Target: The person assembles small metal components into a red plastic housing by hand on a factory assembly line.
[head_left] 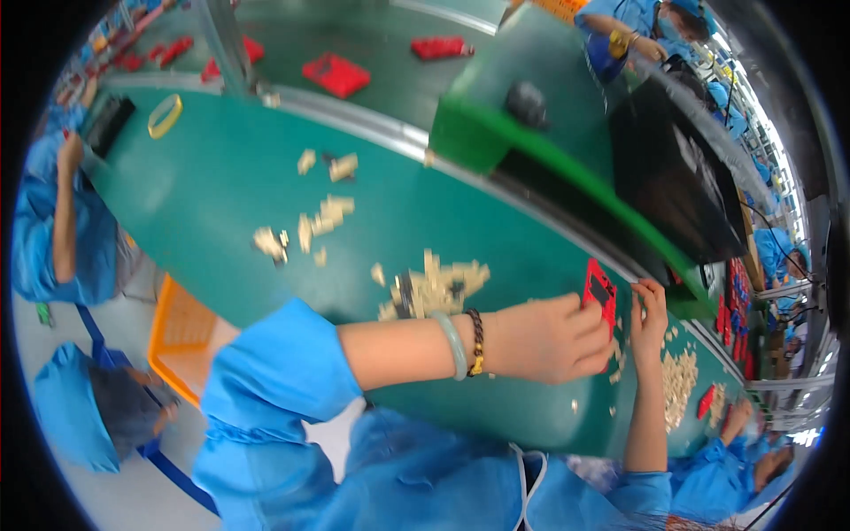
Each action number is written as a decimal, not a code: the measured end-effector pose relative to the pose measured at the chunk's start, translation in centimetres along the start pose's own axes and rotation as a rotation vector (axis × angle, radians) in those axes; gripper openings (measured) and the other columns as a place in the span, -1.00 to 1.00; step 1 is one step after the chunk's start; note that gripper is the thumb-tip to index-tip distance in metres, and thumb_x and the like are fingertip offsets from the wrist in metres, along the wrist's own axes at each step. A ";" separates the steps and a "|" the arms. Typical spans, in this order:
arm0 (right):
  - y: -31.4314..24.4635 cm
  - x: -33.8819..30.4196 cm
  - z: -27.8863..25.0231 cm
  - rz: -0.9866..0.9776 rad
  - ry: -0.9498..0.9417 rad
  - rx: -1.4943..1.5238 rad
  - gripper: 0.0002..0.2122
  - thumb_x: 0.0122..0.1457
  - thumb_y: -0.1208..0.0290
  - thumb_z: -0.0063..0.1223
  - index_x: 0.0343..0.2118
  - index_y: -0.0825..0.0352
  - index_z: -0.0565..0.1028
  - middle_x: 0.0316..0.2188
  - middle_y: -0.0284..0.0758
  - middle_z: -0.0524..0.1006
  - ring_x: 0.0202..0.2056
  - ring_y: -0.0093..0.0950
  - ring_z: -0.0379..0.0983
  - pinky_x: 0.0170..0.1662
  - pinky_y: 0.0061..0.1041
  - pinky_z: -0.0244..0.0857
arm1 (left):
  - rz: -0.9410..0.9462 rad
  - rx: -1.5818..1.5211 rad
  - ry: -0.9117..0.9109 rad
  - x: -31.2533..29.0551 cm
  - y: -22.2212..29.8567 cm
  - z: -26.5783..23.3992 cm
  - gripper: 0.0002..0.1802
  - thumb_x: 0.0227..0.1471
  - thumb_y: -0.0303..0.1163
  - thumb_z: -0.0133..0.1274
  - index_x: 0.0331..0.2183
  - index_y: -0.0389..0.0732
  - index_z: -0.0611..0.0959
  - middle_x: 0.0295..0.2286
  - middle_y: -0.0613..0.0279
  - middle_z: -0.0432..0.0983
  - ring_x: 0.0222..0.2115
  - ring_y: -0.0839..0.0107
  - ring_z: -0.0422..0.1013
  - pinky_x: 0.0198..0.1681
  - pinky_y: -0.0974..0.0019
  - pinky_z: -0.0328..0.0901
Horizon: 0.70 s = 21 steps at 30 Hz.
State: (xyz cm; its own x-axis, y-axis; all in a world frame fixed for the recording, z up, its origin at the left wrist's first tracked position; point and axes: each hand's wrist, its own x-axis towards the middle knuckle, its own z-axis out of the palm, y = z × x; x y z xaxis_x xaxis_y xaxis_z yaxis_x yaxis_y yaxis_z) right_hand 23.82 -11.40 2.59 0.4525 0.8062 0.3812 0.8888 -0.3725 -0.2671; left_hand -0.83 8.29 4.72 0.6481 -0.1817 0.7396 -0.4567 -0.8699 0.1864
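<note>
My left hand (560,338) reaches across from the left, a pale green bangle and a dark beaded bracelet on its wrist. Its fingers are closed on the lower edge of a flat red plastic piece (601,290) with dark areas on its face. Just right of it, my right hand (650,320) is raised with bent fingers drawn together. Whatever is between those fingertips is too small to make out. Small cream-coloured pieces (443,288) lie heaped beyond my left forearm, with some dark bits among them. Another pile of cream pieces (680,382) lies right of my right forearm.
The green table (212,195) has a metal rail (381,133) along its far side. Beyond are red parts (336,75) and a green-edged shelf (531,146). A yellow ring (165,116) lies far left; an orange crate (177,341) stands below. Co-workers in blue sit at both sides.
</note>
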 end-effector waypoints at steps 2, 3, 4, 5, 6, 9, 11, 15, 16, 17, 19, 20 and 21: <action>0.7 2.7 1.8 -0.047 0.041 0.014 -0.77 0.14 0.63 -0.03 -0.14 0.35 0.50 -0.10 -0.14 0.45 -0.08 -0.17 0.42 -0.05 -0.35 0.32 | 0.253 0.395 -0.071 -0.1 -3.2 0.9 -0.72 -0.08 -0.31 -0.01 -0.27 -0.21 0.55 -0.29 0.17 0.48 -0.23 0.27 0.42 -0.27 0.31 0.34; 1.2 3.9 3.0 -0.092 0.027 -0.003 -0.76 0.13 0.62 -0.02 -0.13 0.34 0.49 -0.09 -0.13 0.45 -0.07 -0.14 0.42 -0.02 -0.30 0.31 | 0.233 0.455 -0.110 -0.1 -5.5 1.8 -0.72 -0.05 -0.28 -0.04 -0.29 -0.23 0.56 -0.29 0.15 0.50 -0.24 0.21 0.43 -0.24 0.22 0.35; 2.5 5.0 4.2 -0.106 0.027 -0.076 -0.76 0.16 0.55 -0.02 -0.10 0.33 0.48 -0.07 -0.07 0.46 -0.06 -0.07 0.40 0.00 -0.22 0.29 | 0.271 0.530 -0.115 0.3 -8.1 2.3 -0.72 -0.06 -0.28 -0.02 -0.31 -0.26 0.56 -0.30 0.11 0.51 -0.24 0.20 0.44 -0.22 0.22 0.35; 3.2 6.5 5.2 -0.111 0.050 -0.143 -0.78 0.17 0.49 -0.01 -0.12 0.34 0.49 -0.10 -0.03 0.47 -0.08 -0.06 0.40 -0.01 -0.21 0.29 | 0.275 0.651 -0.093 1.2 -10.5 2.2 -0.73 -0.08 -0.29 0.00 -0.33 -0.25 0.57 -0.36 0.12 0.52 -0.26 0.21 0.45 -0.22 0.21 0.36; 4.3 7.7 6.3 -0.108 0.050 -0.217 -0.78 0.18 0.43 -0.01 -0.14 0.35 0.50 -0.12 0.00 0.48 -0.09 -0.04 0.40 -0.02 -0.19 0.29 | 0.072 0.458 -0.285 1.7 -12.6 3.3 -0.83 -0.07 -0.33 -0.02 -0.44 -0.17 0.60 -0.49 0.17 0.54 -0.36 0.18 0.49 -0.27 0.15 0.38; 6.7 12.7 9.5 0.185 -0.140 -0.207 -0.65 0.22 0.18 -0.02 -0.08 0.36 0.51 -0.14 0.02 0.51 -0.08 -0.04 0.41 0.03 -0.19 0.27 | -0.271 0.634 -0.151 0.6 -16.4 4.5 -0.75 -0.04 -0.39 -0.02 -0.26 -0.19 0.61 -0.24 0.11 0.55 -0.17 0.22 0.47 -0.12 0.22 0.35; 9.0 13.6 11.2 0.139 0.012 -0.142 -0.62 0.22 0.13 -0.04 -0.08 0.33 0.52 -0.10 -0.03 0.52 -0.06 -0.09 0.43 0.05 -0.21 0.27 | -0.204 0.588 -0.099 1.1 -14.7 2.6 -0.75 -0.07 -0.44 0.04 -0.25 -0.21 0.57 -0.23 0.11 0.51 -0.16 0.22 0.43 -0.09 0.23 0.32; 7.4 13.8 11.5 0.001 0.198 -0.058 -0.67 0.22 0.20 -0.07 -0.15 0.35 0.54 -0.17 -0.07 0.55 -0.11 -0.08 0.45 -0.01 -0.20 0.32 | -0.474 -0.040 -0.389 -1.0 -9.5 -1.4 -0.69 -0.13 -0.48 0.20 -0.25 -0.24 0.57 -0.26 0.18 0.47 -0.22 0.15 0.40 -0.13 0.18 0.33; 3.1 13.4 9.5 0.168 -0.043 -0.028 -0.71 0.18 0.25 -0.01 -0.16 0.34 0.55 -0.15 -0.08 0.55 -0.09 -0.10 0.45 0.00 -0.23 0.32 | -0.531 -0.030 -0.443 -2.2 -8.4 -2.9 -0.68 -0.14 -0.45 0.22 -0.25 -0.24 0.57 -0.25 0.17 0.46 -0.22 0.14 0.40 -0.14 0.17 0.33; 0.5 12.3 7.2 0.142 -0.160 0.009 -0.73 0.16 0.30 0.03 -0.15 0.33 0.55 -0.16 -0.09 0.55 -0.09 -0.12 0.45 0.00 -0.26 0.31 | -0.560 -0.028 -0.495 -2.8 -7.7 -3.9 -0.66 -0.15 -0.42 0.23 -0.24 -0.23 0.57 -0.23 0.16 0.46 -0.22 0.13 0.40 -0.14 0.16 0.33; -0.8 8.2 5.1 -0.096 -0.149 0.133 -0.74 -0.01 0.47 0.19 -0.20 0.28 0.56 -0.24 -0.18 0.56 -0.14 -0.19 0.46 -0.06 -0.31 0.33 | -0.567 -0.024 -0.468 -3.5 -6.1 -4.7 -0.68 -0.16 -0.40 0.24 -0.28 -0.21 0.54 -0.27 0.16 0.44 -0.23 0.14 0.39 -0.14 0.16 0.32; -2.1 7.1 4.0 -0.401 0.009 0.010 -0.72 -0.11 0.51 0.23 -0.25 0.26 0.56 -0.31 -0.27 0.52 -0.17 -0.26 0.44 -0.12 -0.30 0.31 | -0.615 -0.007 -0.438 -3.9 -5.4 -5.3 -0.68 -0.17 -0.38 0.26 -0.32 -0.19 0.52 -0.30 0.17 0.42 -0.23 0.15 0.39 -0.14 0.16 0.31; -3.1 5.7 3.3 -0.491 0.049 0.004 -0.70 -0.19 0.56 0.25 -0.29 0.26 0.55 -0.35 -0.32 0.49 -0.19 -0.30 0.44 -0.15 -0.32 0.30 | -0.594 -0.012 -0.441 -4.2 -5.7 -5.3 -0.68 -0.17 -0.38 0.26 -0.32 -0.19 0.52 -0.30 0.17 0.42 -0.23 0.15 0.39 -0.14 0.16 0.31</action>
State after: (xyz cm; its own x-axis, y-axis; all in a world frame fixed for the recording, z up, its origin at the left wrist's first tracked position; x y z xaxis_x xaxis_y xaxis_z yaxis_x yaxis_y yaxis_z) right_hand 23.40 -4.15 2.69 -0.0165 0.8637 0.5037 0.9977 0.0477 -0.0489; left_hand -4.25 16.44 3.97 0.9717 0.1489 0.1835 0.0425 -0.8742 0.4837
